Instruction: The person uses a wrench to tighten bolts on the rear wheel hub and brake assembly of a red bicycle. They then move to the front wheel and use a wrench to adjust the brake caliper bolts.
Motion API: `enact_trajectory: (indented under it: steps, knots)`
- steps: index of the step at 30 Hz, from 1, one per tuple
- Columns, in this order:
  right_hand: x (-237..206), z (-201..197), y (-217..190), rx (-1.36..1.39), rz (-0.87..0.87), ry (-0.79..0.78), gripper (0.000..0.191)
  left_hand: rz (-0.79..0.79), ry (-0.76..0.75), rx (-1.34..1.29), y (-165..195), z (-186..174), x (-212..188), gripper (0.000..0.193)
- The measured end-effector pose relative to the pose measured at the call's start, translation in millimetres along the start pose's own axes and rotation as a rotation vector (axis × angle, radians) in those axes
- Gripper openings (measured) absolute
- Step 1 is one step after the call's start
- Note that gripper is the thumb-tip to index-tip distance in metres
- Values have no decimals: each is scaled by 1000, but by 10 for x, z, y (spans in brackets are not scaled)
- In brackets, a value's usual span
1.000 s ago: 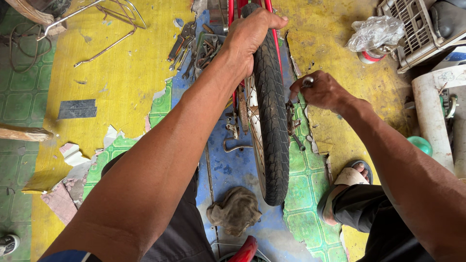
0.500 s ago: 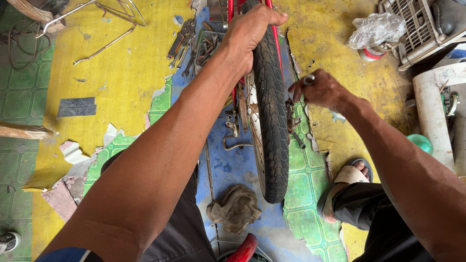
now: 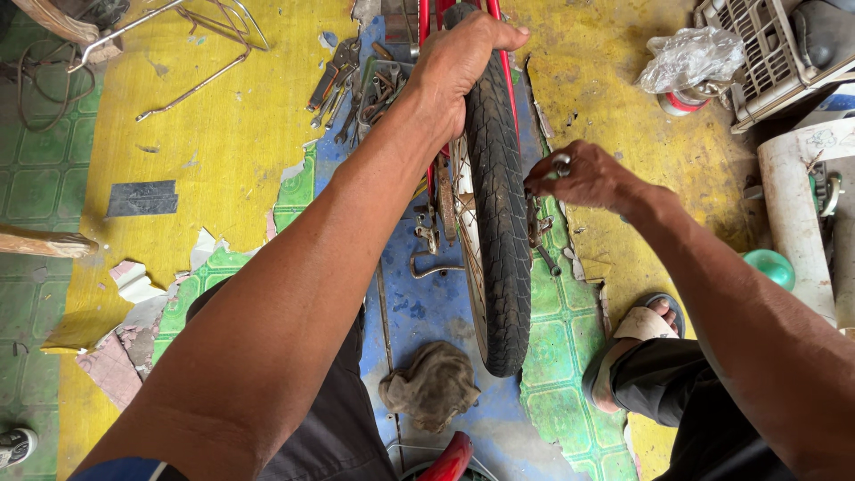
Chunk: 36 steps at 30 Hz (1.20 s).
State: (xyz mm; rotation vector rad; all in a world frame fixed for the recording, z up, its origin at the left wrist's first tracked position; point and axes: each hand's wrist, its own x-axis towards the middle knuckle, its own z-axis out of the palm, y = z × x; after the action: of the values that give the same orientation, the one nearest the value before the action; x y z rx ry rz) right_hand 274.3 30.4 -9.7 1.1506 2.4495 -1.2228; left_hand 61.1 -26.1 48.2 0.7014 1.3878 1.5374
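While the person is crouching over the upturned bicycle, the left hand (image 3: 463, 67) is lying on top of the black tyre (image 3: 497, 205), fingers curled together over the tread and the thumb pointing off to the right side, gripping the wheel from above. That wheel is standing upright in the middle of the floor, running between the red frame tubes (image 3: 426, 18) at the far end and a scrap of red mudguard (image 3: 448, 459) close to the person's knees. To the right of the tyre, the right hand (image 3: 583, 176) is hovering just beside the wheel hub, its fingertips pinching a small metal tool (image 3: 561, 165), and the hardware at the axle (image 3: 537, 233) is sitting directly below it. A crumpled brown rag (image 3: 432, 385) is lying on the blue patch of floor near the bottom of the wheel. Loose wrenches and pliers (image 3: 343, 85) are lying scattered on the floor to the left of the frame, and the person's sandalled foot (image 3: 643, 325) is resting on the green tiles to the right. A bundle of clear plastic (image 3: 690, 58) is sitting on the yellow floor farther off.
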Motion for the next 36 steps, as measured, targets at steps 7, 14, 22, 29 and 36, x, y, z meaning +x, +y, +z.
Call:
enact_trajectory:
  steps: [7, 14, 22, 29, 36]
  knots:
    - [187, 180, 81, -94, 20, 62, 27, -24, 8, -19, -6, 8, 6, 38]
    - [194, 208, 137, 59, 81, 64, 18, -7, 21, 19, -18, 7, 4, 38]
    - [56, -74, -95, 416, 198, 52, 45, -19, -7, -38, -35, -11, 36, 38]
    - [-233, -587, -207, 11, -49, 354, 101, 24, 8, 59, -33, -9, 30, 40]
    - [-288, -650, -390, 105, -53, 354, 103, -31, 6, 9, -20, -8, 23, 40]
